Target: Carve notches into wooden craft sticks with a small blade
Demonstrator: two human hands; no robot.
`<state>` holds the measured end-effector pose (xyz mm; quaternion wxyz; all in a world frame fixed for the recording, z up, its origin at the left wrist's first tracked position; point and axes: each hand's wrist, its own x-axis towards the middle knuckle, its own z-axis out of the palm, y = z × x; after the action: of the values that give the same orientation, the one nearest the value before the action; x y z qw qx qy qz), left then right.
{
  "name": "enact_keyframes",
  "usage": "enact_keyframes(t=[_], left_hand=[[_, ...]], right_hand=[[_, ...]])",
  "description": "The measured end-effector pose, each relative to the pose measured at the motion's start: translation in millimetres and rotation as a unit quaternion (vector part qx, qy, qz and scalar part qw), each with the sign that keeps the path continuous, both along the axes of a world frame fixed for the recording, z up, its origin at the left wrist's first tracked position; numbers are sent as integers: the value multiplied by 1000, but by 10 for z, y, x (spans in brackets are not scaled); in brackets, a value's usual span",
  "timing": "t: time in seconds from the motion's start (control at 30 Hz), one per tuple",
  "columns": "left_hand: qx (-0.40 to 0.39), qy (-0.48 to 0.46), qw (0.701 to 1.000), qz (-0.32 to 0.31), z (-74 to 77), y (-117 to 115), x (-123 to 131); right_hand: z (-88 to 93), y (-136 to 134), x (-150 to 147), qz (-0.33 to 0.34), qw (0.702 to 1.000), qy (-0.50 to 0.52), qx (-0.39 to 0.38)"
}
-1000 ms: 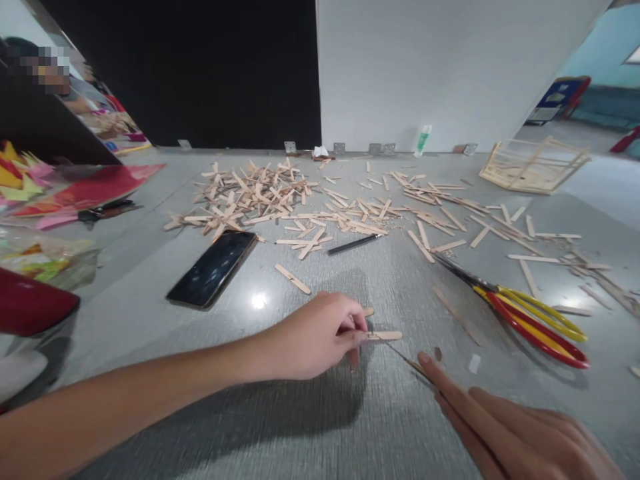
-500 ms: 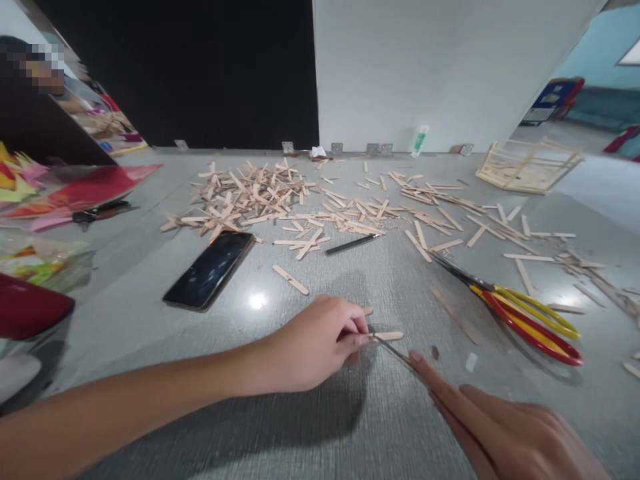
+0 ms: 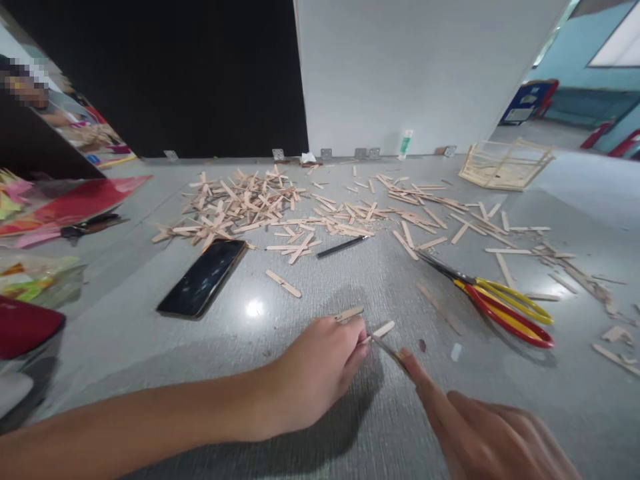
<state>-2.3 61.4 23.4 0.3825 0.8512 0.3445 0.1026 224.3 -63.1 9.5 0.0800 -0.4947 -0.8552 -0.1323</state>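
Left hand (image 3: 320, 373) fingers (image 3: 356, 341) are clamped on a short stick (image 3: 383, 329) just above the surface (image 3: 310, 427). The right hand (image 3: 493, 433) is closed on a thin blade (image 3: 389, 349) set against the stick. The stick appears uncut; scissors (image 3: 500, 308), loose sticks (image 3: 240, 200) and a part-built frame (image 3: 505, 165) lie beyond.

Counts on the worktop (image 3: 125, 320):
- Hands x2: left hand (image 3: 320, 373), right hand (image 3: 490, 433).
- Thin blade (image 3: 386, 347) x1.
- Cut pieces near the near edge x2: short stick piece (image 3: 383, 329), second piece (image 3: 349, 313).
- Scissors (image 3: 493, 300) x1, red and yellow handles, right side.
- Phone (image 3: 203, 278) x1, left of middle.
- Black pen (image 3: 343, 247) x1.
- Loose craft sticks (image 3: 240, 200): one wide scatter from the middle to the far edge, too many to count.
- Stick frame (image 3: 505, 163) x1, far right corner.
- Glue tube (image 3: 405, 143) x1.
- Metal hinges (image 3: 325, 153) along the far edge: six visible.
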Motion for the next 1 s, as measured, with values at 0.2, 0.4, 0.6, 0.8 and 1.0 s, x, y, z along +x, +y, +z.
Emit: enact_keyframes(t=[0.2,0.4,0.6,0.8,1.0], left_hand=[[16,0,1000,-18,31,-20,-22],[18,13,1000,2,-25,-59,25],[22,8,1000,5,-79,-84,36],[12,-2,1000,5,-71,-72,20],[-22,-15,1000,-14,-2,44,-1]], right_hand=[[-2,-6,-56,-25,1000,9,-17],[-23,3,-138,-30,998,43,-17],[-142,-64,-110,-91,987,115,-65],[-95,-36,-54,-131,955,217,-153],[103,94,94,-64,984,156,-66]])
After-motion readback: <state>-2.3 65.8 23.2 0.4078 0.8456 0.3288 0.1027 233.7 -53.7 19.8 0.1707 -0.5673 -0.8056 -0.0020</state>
